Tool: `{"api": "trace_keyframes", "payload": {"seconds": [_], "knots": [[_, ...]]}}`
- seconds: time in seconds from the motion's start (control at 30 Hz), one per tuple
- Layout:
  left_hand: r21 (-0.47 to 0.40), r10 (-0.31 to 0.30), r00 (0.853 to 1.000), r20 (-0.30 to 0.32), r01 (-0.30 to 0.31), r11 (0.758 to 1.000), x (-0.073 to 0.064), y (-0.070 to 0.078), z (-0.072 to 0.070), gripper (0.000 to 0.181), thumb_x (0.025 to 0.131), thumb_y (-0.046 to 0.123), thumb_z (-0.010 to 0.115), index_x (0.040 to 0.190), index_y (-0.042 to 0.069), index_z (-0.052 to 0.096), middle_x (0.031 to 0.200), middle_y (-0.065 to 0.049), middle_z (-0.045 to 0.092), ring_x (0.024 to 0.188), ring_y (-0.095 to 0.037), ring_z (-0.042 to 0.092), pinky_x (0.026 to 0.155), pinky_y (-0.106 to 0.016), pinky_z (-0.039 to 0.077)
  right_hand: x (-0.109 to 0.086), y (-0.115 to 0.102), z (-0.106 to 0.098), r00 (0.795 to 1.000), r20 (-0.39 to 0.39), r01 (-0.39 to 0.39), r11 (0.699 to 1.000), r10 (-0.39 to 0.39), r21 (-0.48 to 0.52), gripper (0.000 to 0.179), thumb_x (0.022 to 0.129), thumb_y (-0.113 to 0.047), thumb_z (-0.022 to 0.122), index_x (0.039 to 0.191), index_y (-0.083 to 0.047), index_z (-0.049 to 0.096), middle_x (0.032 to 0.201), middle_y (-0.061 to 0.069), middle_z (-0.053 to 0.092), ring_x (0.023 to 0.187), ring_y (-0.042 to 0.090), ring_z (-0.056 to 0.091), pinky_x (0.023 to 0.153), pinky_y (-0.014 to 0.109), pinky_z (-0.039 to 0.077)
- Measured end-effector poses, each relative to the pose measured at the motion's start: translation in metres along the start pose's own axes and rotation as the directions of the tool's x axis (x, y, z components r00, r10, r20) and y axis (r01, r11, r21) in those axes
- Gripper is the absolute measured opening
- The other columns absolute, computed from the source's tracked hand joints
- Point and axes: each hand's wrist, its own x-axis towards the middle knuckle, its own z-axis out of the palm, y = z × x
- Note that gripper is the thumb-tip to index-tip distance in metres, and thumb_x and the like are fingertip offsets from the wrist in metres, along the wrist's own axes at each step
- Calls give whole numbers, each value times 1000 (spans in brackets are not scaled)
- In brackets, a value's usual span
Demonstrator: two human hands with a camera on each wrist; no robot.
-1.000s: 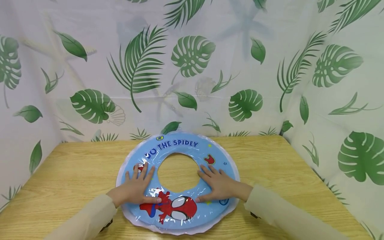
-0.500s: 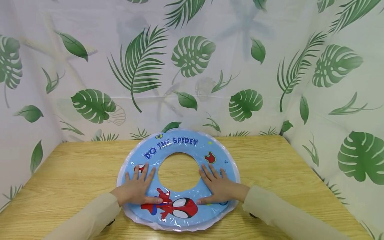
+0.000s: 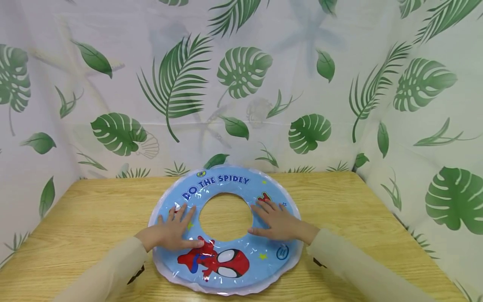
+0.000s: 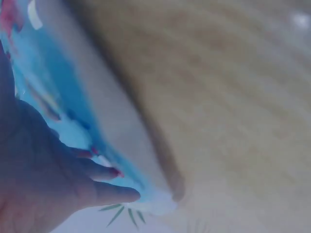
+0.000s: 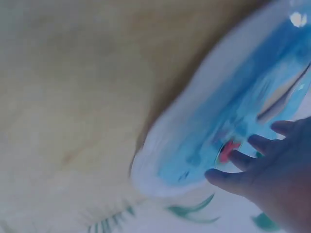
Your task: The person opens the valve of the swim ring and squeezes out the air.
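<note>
A blue inflatable swim ring (image 3: 222, 283) with a pale scalloped rim, red cartoon figure and "DO THE SPIDEY" lettering lies on the wooden table. On its left side rests my left hand (image 3: 170, 233), fingers spread and thumb by the figure. My right hand (image 3: 277, 222) lies over the ring's right side, fingers extended toward the center hole and partly covering a red print. In the left wrist view, the left hand (image 4: 53, 179) reaches along the ring (image 4: 73, 87). The right wrist view has the right hand (image 5: 272, 170) with straight fingers at the ring (image 5: 209, 116).
The wooden table (image 3: 94, 218) extends on both sides of the ring. A white curtain (image 3: 234, 138) printed with green leaves stands behind the table, with similar leaf-printed sheets on the left and right.
My right hand has shifted slightly up the ring, uncovering a round blue print and a yellow star. The left hand has moved up a little. The ring stays nearly in place.
</note>
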Motion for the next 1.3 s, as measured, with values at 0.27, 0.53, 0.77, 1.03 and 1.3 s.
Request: {"api": "trace_keyframes", "payload": {"seconds": [0.27,0.53,0.77,1.03,1.3], "knots": [[66,56,975,-213,-43,997,24,-14,-16,100,76,65,56,147,10,15,151,-22,12,135,-49,15,100,-68,19,32,35,-6,995,-39,-95,995,94,-13,89,81,-69,43,148,-21,10,155,11,1,140,42,-2,104,68,8],[44,-6,995,-101,11,999,44,-26,-7,101,75,69,53,148,15,10,153,-19,2,138,-47,0,105,-66,6,44,49,1,988,57,-145,989,145,12,92,80,-72,41,148,-25,2,155,11,-6,139,41,-8,105,66,2],[3,36,990,-135,-36,999,42,-34,-4,100,75,69,53,148,15,11,153,-21,5,137,-49,1,104,-67,7,39,56,0,993,17,-117,992,117,44,91,81,-68,44,148,-18,9,154,16,0,139,43,-2,106,65,4],[-67,18,993,-115,-26,997,20,-52,-8,103,73,69,56,148,13,12,152,-25,3,136,-50,0,105,-66,5,19,68,-3,997,-21,-74,995,76,67,88,82,-63,49,148,-15,14,153,19,4,139,44,1,105,66,5],[-48,35,994,-100,-40,998,7,-58,-4,104,73,71,54,148,11,13,151,-25,4,136,-49,3,104,-67,4,11,72,-3,997,-14,-75,994,76,78,91,82,-65,48,148,-16,12,154,15,4,140,41,1,107,64,5]]}}
